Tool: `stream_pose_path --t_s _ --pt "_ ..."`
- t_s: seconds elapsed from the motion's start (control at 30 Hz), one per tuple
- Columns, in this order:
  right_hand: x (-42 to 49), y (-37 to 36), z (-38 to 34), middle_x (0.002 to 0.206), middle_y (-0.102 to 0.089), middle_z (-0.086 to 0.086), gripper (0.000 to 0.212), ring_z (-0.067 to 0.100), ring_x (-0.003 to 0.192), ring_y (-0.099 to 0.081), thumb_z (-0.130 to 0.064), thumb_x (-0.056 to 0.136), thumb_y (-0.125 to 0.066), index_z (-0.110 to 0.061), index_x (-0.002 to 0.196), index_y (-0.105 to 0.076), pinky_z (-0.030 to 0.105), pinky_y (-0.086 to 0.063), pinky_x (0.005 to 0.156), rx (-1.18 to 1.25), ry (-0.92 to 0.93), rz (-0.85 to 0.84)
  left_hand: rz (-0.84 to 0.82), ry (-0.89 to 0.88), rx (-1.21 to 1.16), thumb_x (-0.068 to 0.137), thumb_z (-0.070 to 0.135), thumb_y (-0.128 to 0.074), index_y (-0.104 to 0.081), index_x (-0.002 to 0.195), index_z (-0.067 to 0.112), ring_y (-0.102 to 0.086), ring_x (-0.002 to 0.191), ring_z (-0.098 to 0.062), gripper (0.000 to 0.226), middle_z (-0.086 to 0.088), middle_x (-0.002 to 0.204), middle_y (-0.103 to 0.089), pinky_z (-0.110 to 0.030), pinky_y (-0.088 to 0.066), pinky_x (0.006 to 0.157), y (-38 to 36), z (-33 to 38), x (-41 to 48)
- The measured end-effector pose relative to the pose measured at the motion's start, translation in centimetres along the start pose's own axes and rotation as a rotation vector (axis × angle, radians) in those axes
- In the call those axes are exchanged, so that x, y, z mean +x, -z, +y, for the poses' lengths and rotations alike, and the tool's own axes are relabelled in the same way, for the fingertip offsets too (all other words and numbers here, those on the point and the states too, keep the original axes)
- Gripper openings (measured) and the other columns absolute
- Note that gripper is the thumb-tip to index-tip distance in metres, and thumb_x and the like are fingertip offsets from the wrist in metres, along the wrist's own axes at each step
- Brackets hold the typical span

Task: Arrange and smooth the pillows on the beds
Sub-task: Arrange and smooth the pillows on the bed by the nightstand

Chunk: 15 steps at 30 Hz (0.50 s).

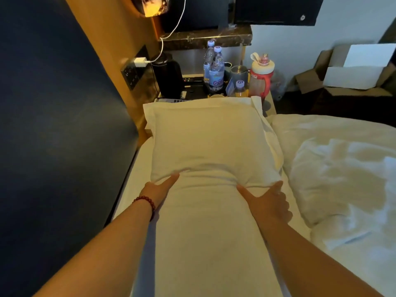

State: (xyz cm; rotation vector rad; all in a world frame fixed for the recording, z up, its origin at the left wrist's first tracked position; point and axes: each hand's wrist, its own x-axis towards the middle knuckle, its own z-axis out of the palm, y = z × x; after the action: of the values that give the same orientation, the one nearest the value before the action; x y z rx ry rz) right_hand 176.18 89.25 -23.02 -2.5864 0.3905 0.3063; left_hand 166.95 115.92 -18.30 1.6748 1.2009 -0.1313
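Beyond the left hand [159, 188], outward: dark padded headboard [64, 125]. Left hand under the far pillow [210, 142]'s near-left corner, thumb on top, gripping; right hand [266, 199] likewise pinching the near-right corner, likely to square it with the near pillow [214, 243] lying between both forearms. Ahead of the hands, crowded nightstand [270, 103] with water bottles [214, 67]. Right of the right hand, rumpled white duvet [342, 168].

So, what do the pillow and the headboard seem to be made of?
The pillow looks like white woven cotton, matte: it creases softly where both hands press it. The headboard looks padded, covered in dark blue leather or vinyl, given its faint sheen; which one I cannot tell.
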Motion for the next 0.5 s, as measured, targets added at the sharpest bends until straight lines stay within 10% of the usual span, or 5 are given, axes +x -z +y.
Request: stream_pose_path --t_s 0.27,0.5 --pt "-0.2 -1.0 1.6 0.157 -0.031 0.017 0.142 0.037 0.14 -0.036 -0.098 0.049 -0.044 -0.018 0.157 0.001 0.055 -0.03 0.111 0.119 0.023 -0.047 0.155 -0.033 -0.064 0.069 0.063 -0.075 -0.064 0.114 0.008 -0.062 0.077 -0.027 0.072 -0.017 0.101 -0.069 -0.026 -0.041 0.055 -1.9 -1.7 -3.0" --pt "-4.1 1.4 2.6 0.144 -0.048 0.012 0.121 0.035 0.131 -0.047 -0.083 0.059 -0.067 -0.026 0.153 -0.018 0.054 -0.037 0.108 0.294 0.107 -0.098 0.23 -0.086 -0.273 0.079 0.05 -0.073 -0.062 0.097 0.023 -0.06 0.082 -0.016 0.035 0.001 0.092 -0.065 -0.026 -0.044 0.064 0.2 -4.1 -11.4"
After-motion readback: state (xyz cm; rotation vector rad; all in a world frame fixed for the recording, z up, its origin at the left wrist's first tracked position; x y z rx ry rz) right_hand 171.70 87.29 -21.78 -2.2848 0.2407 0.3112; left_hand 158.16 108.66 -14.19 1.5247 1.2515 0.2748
